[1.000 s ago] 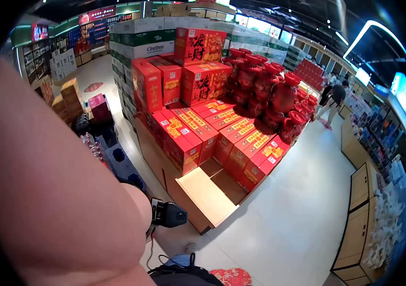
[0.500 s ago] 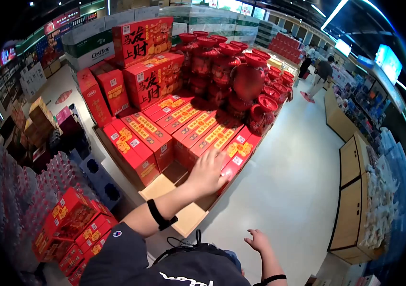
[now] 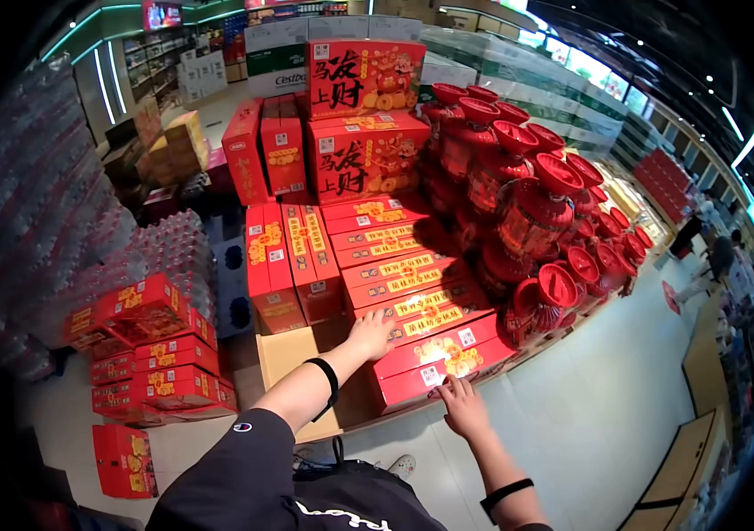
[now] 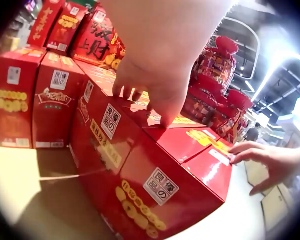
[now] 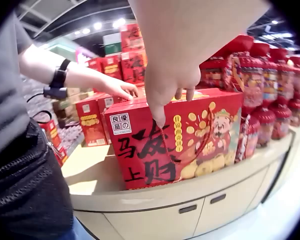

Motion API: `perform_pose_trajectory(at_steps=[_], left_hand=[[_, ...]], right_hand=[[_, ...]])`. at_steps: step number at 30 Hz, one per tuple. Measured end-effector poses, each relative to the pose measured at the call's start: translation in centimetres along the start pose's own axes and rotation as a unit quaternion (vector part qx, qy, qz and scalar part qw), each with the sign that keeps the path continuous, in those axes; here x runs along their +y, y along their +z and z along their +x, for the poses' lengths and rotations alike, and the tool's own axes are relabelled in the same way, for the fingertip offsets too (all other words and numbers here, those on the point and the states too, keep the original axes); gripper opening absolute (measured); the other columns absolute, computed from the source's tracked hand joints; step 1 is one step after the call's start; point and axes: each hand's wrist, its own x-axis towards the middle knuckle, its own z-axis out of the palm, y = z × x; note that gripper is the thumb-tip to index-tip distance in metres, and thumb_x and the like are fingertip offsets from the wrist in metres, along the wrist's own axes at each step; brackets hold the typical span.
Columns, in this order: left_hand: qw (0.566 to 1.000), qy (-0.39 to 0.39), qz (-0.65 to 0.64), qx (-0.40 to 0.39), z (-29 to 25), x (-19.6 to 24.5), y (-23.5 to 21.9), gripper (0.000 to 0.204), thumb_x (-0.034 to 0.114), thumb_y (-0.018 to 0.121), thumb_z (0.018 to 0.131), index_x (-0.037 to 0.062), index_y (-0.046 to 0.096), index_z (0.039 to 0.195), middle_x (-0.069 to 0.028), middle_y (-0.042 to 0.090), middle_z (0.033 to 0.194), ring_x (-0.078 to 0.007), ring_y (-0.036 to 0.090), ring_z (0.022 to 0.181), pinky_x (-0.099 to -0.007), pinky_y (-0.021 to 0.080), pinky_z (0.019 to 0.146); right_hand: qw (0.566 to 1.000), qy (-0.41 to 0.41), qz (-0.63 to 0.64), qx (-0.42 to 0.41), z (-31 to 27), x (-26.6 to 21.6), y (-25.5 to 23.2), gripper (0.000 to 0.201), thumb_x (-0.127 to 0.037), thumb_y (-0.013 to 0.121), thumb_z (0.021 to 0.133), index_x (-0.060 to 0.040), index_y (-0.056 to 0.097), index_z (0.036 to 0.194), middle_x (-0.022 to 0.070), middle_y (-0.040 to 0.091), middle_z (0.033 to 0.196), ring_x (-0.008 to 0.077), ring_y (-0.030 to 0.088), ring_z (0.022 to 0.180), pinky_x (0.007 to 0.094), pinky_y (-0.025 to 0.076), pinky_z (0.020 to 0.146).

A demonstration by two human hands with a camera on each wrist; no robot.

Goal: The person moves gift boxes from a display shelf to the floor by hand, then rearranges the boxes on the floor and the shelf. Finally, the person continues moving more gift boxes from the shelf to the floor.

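Note:
My left hand (image 3: 371,335) rests on the tops of a row of red gift boxes (image 3: 430,319), its fingertips down on the lids in the left wrist view. The nearest gift box (image 5: 195,142) lies at the front edge of the stand, with gold coins and black characters printed on its long face. At its near top edge is my right hand (image 3: 466,409). In the right wrist view one digit points down that face beside the red cord handle (image 5: 197,155), while the other fingers lie over the lid.
Red jars (image 3: 532,221) stand stacked behind and right of the boxes. Upright gift boxes (image 3: 363,159) rise at the back. On the floor at left sit more red boxes (image 3: 169,363) beside wrapped bottles (image 3: 160,265). A bare wooden ledge (image 3: 281,354) borders the display's left front.
The head view has swung about. Both hands have come into view; the left has settled on the box tops, and the right has risen from the side to the front box's edge.

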Motion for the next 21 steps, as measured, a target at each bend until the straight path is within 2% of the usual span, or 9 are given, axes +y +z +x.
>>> perform_pose_trajectory(at_steps=[2, 3, 6, 9, 11, 13, 15, 17, 21], left_hand=[[1.0, 0.0, 0.007, -0.007, 0.9, 0.1, -0.4, 0.065, 0.042, 0.07, 0.085, 0.0113, 0.049, 0.138, -0.0222, 0.039, 0.146, -0.0392, 0.04, 0.135, -0.049, 0.041, 0.108], [1.0, 0.001, 0.008, -0.014, 1.0, 0.2, -0.4, 0.066, 0.042, 0.07, 0.085, 0.0106, 0.048, 0.139, -0.0222, 0.038, 0.146, -0.0398, 0.039, 0.136, -0.0493, 0.041, 0.108], [0.998, -0.019, 0.019, -0.055, 2.2, 0.6, -1.4, 0.078, 0.044, 0.075, 0.079, 0.0125, 0.044, 0.144, -0.0223, 0.037, 0.148, -0.0394, 0.038, 0.137, -0.0485, 0.041, 0.108], [0.995, -0.008, 0.037, -0.095, 4.3, 0.8, -2.4, 0.096, 0.046, 0.081, 0.069, 0.0169, 0.04, 0.15, -0.0246, 0.04, 0.145, -0.04, 0.04, 0.136, -0.0478, 0.041, 0.108], [0.99, 0.006, 0.044, -0.136, 5.2, 1.8, -4.0, 0.099, 0.045, 0.082, 0.066, 0.0181, 0.038, 0.151, -0.0269, 0.041, 0.142, -0.0417, 0.041, 0.135, -0.0502, 0.041, 0.109], [0.993, 0.032, 0.063, -0.099, 6.5, 1.8, -3.1, 0.109, 0.046, 0.084, 0.064, 0.0199, 0.031, 0.155, -0.0263, 0.045, 0.138, -0.0402, 0.044, 0.131, -0.048, 0.041, 0.107], [0.996, 0.037, 0.04, -0.076, 7.3, 2.7, -2.6, 0.113, 0.048, 0.084, 0.063, 0.0203, 0.027, 0.157, -0.024, 0.048, 0.136, -0.0367, 0.047, 0.128, -0.0445, 0.043, 0.104], [0.998, 0.027, 0.047, -0.031, 7.7, 4.3, -1.5, 0.119, 0.055, 0.084, 0.062, 0.0216, 0.022, 0.159, -0.0281, 0.041, 0.144, -0.04, 0.039, 0.135, -0.0519, 0.038, 0.107], [0.997, -0.037, 0.07, 0.001, 8.9, 6.4, -0.3, 0.126, 0.071, 0.079, 0.059, 0.0221, 0.02, 0.159, -0.0289, 0.031, 0.151, -0.04, 0.031, 0.14, -0.0553, 0.029, 0.111]], right_hand=[[0.996, -0.074, -0.054, 0.016, 2.3, 2.9, 0.6, 0.041, -0.014, 0.059, 0.085, -0.016, 0.057, 0.126, 0.0105, 0.052, 0.134, 0.0296, 0.051, 0.126, 0.044, 0.048, 0.094], [0.991, -0.111, -0.075, 0.026, 3.5, 4.1, 0.8, 0.048, -0.016, 0.063, 0.081, -0.0174, 0.054, 0.128, 0.0092, 0.052, 0.132, 0.0282, 0.051, 0.126, 0.0427, 0.049, 0.093], [0.984, -0.149, -0.063, -0.078, 7.2, 6.1, -0.4, 0.056, -0.016, 0.067, 0.079, -0.0191, 0.05, 0.132, 0.0088, 0.048, 0.14, 0.0289, 0.049, 0.129, 0.0445, 0.047, 0.1], [0.982, -0.176, -0.047, -0.043, 9.9, 7.7, 1.5, 0.065, -0.021, 0.076, 0.074, -0.0191, 0.049, 0.133, 0.0102, 0.046, 0.144, 0.03, 0.048, 0.13, 0.0456, 0.047, 0.101], [0.983, -0.166, -0.051, -0.061, 11.0, 8.6, 3.4, 0.103, -0.037, 0.092, 0.053, -0.0216, 0.042, 0.142, 0.0146, 0.04, 0.149, 0.0326, 0.044, 0.135, 0.0471, 0.046, 0.102], [0.982, -0.175, -0.056, -0.052, 11.4, 7.6, 2.1, 0.109, -0.04, 0.093, 0.052, -0.0233, 0.039, 0.145, 0.0153, 0.04, 0.147, 0.0356, 0.042, 0.136, 0.0479, 0.045, 0.104], [0.976, -0.146, -0.022, -0.159, 11.2, 6.0, -1.0, 0.117, -0.044, 0.095, 0.045, -0.0235, 0.039, 0.145, 0.0188, 0.04, 0.145, 0.0408, 0.037, 0.138, 0.0487, 0.042, 0.109], [0.966, -0.164, -0.053, -0.192, 11.4, 5.6, -2.4, 0.115, -0.046, 0.094, 0.048, -0.0233, 0.038, 0.146, 0.0193, 0.04, 0.143, 0.0403, 0.037, 0.137, 0.0488, 0.04, 0.11], [0.971, -0.175, -0.017, -0.159, 10.4, 6.1, -2.3, 0.115, -0.044, 0.093, 0.047, -0.0231, 0.039, 0.146, 0.0197, 0.042, 0.141, 0.0413, 0.037, 0.135, 0.0482, 0.037, 0.113]])
